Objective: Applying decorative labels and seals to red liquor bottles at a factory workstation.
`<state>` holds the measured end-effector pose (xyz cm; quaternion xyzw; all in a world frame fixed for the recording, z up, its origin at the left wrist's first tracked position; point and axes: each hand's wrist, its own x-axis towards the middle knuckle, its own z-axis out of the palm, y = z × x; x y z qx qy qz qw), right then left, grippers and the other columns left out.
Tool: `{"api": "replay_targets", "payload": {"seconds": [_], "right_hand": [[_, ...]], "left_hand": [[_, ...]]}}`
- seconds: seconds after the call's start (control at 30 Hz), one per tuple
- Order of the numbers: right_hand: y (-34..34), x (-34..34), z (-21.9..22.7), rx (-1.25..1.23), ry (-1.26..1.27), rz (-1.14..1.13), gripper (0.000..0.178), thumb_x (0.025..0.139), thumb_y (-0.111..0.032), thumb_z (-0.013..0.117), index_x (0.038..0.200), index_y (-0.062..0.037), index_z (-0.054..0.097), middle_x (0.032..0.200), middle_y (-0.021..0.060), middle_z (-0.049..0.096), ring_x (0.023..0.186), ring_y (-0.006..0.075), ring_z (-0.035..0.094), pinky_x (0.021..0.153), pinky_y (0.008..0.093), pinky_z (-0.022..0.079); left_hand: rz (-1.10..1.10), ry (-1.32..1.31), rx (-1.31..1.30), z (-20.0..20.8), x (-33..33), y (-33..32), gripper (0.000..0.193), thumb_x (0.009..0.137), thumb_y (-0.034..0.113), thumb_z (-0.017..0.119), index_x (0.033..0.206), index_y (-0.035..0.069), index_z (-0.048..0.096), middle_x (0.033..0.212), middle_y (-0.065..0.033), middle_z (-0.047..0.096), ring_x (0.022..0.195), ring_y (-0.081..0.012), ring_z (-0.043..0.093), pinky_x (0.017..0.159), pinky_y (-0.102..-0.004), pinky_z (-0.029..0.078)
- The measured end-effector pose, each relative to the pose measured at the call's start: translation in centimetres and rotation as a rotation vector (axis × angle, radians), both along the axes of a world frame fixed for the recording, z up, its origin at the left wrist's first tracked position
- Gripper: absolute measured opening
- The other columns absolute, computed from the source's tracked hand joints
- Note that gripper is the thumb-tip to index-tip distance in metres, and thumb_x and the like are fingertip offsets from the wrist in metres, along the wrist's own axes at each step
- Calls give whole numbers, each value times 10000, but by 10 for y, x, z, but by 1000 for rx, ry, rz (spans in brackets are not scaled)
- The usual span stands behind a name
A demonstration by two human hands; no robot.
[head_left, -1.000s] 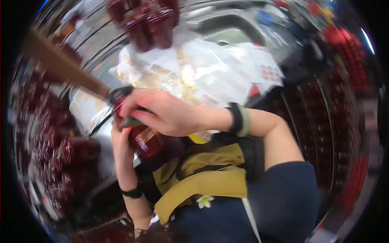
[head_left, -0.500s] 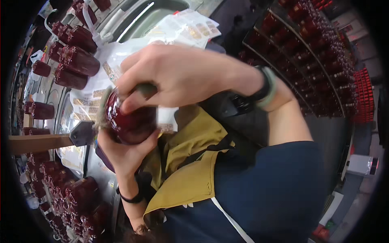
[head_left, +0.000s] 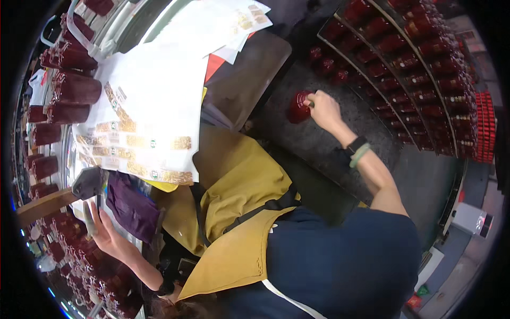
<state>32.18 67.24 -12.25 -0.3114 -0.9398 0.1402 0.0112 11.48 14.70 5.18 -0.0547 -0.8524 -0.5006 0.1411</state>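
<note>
My right hand (head_left: 325, 110) is stretched out to the right, its fingers closed on the top of a glossy dark red pot (head_left: 298, 108) with pale markings. The pot is at the dark grey surface (head_left: 281, 127), and my hand hides part of it. At the lower left my left hand (head_left: 110, 236) is empty with its fingers spread, next to the dark block on the end of a wooden bar (head_left: 48, 207). A greenish cover shows on a finger of each hand. White sheets (head_left: 154, 90) with gold and green printed labels lie in front of me.
Shelves packed with dark red pots (head_left: 409, 64) rise at the right. More dark red pots (head_left: 77, 87) crowd the left side, near a pale curved pipe (head_left: 79, 26). A purple cloth (head_left: 133, 207) lies below the sheets. Red stacked items (head_left: 484, 127) stand at the far right.
The dark red pot has moved from between both hands to the dark surface on the right, in my right hand. My left hand has let go and moved down and left.
</note>
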Motion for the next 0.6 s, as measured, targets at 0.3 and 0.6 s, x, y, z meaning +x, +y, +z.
{"api": "replay_targets", "payload": {"seconds": [0.3, 0.6], "right_hand": [[-48, -4, -257, -130, -75, -5, 172, 917, -209, 661, 1014, -127, 776, 980, 180, 678, 924, 394, 694, 778, 499, 565], [-86, -55, -253, -280, -358, 109, 302, 974, -305, 567, 1213, -200, 717, 1180, 160, 726, 1130, 377, 680, 883, 503, 565]], "left_hand": [[312, 21, -112, -28, 67, -69, 413, 1031, 47, 596, 1427, -51, 526, 1465, -152, 567, 1335, -228, 551, 1145, -374, 419], [395, -4, -142, -21, 78, -65, 477, 990, -41, 609, 1457, -34, 509, 1475, -133, 549, 1344, -254, 543, 1103, -358, 460]]}}
